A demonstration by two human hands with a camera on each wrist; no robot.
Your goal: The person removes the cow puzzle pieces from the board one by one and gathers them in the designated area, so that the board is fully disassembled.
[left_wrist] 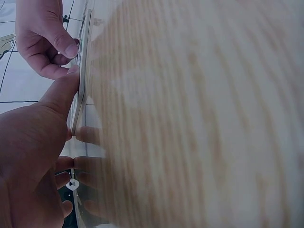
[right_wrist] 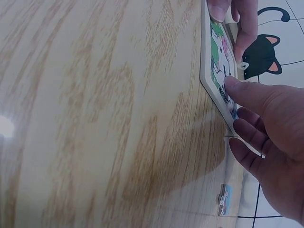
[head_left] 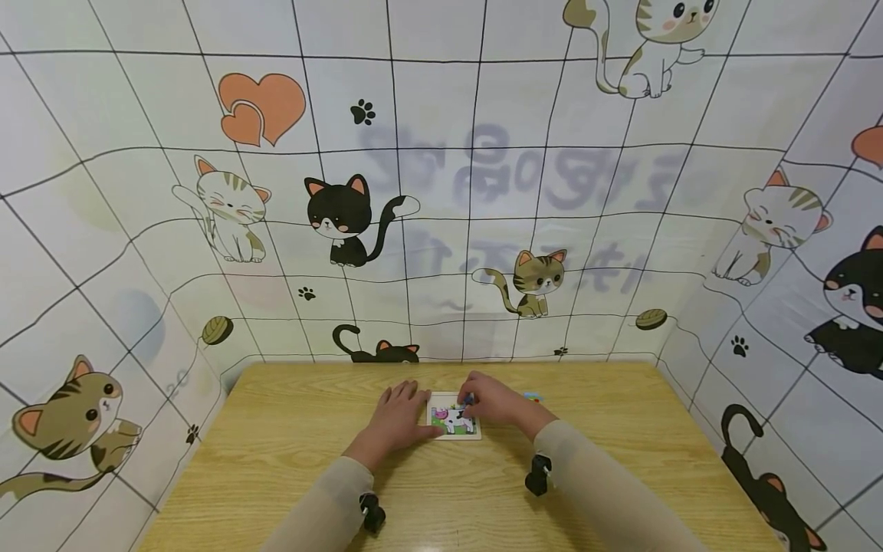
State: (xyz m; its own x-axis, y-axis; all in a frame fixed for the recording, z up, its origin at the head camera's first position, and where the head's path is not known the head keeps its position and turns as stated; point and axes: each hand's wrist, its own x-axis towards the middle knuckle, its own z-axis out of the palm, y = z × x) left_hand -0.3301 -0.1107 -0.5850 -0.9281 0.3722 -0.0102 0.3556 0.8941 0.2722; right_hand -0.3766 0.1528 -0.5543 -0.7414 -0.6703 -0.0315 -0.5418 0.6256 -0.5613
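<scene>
A small framed jigsaw puzzle (head_left: 469, 438) with a cow picture lies flat on the table. My left hand (head_left: 395, 418) rests at its left side, fingers spread; in the left wrist view, the thumb (left_wrist: 66, 90) lies along the puzzle's edge. Over the upper right of the picture, my right hand (head_left: 498, 402) has its fingers curled and pinches a small dark-blue puzzle piece (head_left: 469, 399), largely hidden by the fingers. In the right wrist view the right thumb (right_wrist: 247, 92) touches the picture surface, with the other fingers beside the frame's edge.
A loose, colourful puzzle piece (head_left: 533, 396) lies on the wooden table (head_left: 276, 460) to the right of the puzzle, near my right wrist. A cloth with printed cats (head_left: 441, 230) hangs behind the table and along both sides.
</scene>
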